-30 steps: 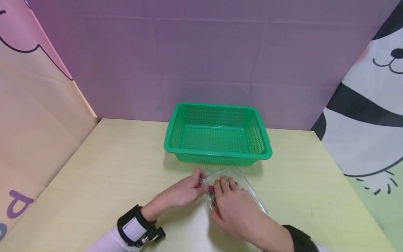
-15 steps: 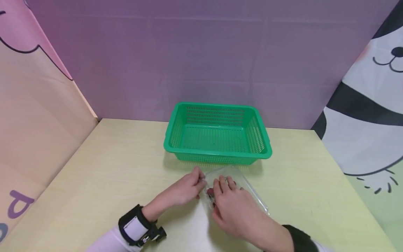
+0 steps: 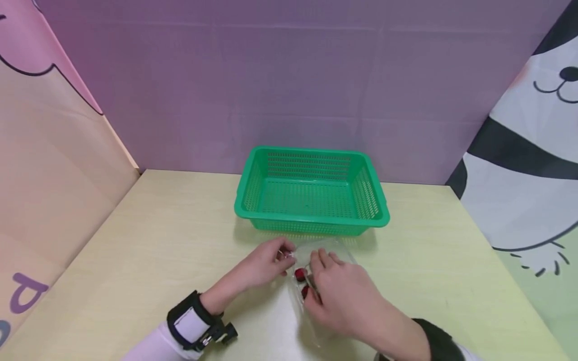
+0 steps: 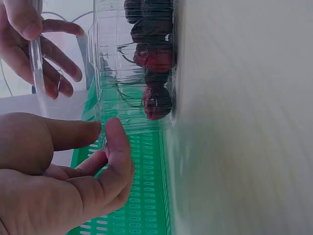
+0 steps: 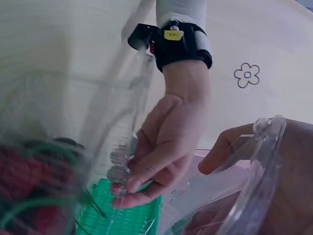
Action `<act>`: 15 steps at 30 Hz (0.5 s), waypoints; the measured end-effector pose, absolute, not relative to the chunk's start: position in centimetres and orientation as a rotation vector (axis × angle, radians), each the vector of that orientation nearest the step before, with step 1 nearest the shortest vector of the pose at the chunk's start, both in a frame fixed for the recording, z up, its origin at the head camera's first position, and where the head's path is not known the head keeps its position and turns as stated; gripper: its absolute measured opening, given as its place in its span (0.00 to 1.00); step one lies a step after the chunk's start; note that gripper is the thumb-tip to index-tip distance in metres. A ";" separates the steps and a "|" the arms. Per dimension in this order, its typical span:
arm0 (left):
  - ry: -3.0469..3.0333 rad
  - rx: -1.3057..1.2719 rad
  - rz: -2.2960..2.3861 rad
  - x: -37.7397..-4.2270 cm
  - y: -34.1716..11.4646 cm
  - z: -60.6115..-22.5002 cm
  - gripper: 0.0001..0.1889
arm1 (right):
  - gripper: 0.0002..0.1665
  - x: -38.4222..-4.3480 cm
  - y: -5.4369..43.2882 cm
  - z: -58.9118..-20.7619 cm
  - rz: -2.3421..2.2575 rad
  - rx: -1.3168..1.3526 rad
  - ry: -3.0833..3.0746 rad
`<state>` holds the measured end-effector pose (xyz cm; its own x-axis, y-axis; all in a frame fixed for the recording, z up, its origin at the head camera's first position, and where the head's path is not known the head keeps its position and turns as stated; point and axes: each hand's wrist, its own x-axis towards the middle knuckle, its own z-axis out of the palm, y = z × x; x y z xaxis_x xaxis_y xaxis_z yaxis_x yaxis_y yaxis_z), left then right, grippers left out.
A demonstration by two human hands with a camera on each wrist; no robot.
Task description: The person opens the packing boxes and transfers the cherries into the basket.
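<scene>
A clear plastic clamshell box (image 4: 110, 58) rests on the table, its hinged lid (image 5: 249, 188) raised at an angle. Dark red fruits (image 3: 300, 274) with thin green stems, which look like cherries, lie inside. At the box's far left corner, my left hand (image 3: 266, 263) pinches the rim between thumb and fingers, plainly so in the left wrist view. My right hand (image 3: 347, 296) grips the lid's edge, thumb on one side and fingers on the other. From the head view, that hand hides much of the box and part of the fruit.
Just behind the box stands a green perforated basket (image 3: 311, 219), with nothing visible in it. The pale wooden table (image 3: 189, 215) ends at a purple backdrop (image 3: 289, 75). Printed cloth panels stand at both sides.
The lid has come up from the box and tilts under my right hand, showing more red fruit. My left hand stays near the corner, its fingers shifted slightly.
</scene>
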<state>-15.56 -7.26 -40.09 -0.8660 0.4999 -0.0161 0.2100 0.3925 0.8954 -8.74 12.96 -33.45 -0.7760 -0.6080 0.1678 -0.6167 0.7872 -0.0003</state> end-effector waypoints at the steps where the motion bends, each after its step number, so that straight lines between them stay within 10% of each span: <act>1: 2.371 0.622 1.470 -15.6 -7.3 -40.1 0.11 | 0.34 -8.8 13.0 -33.3 0.101 0.965 -2.824; 15: 2.469 0.678 1.443 -15.8 -7.8 -39.7 0.15 | 0.29 -9.2 14.3 -30.9 0.381 0.904 -2.887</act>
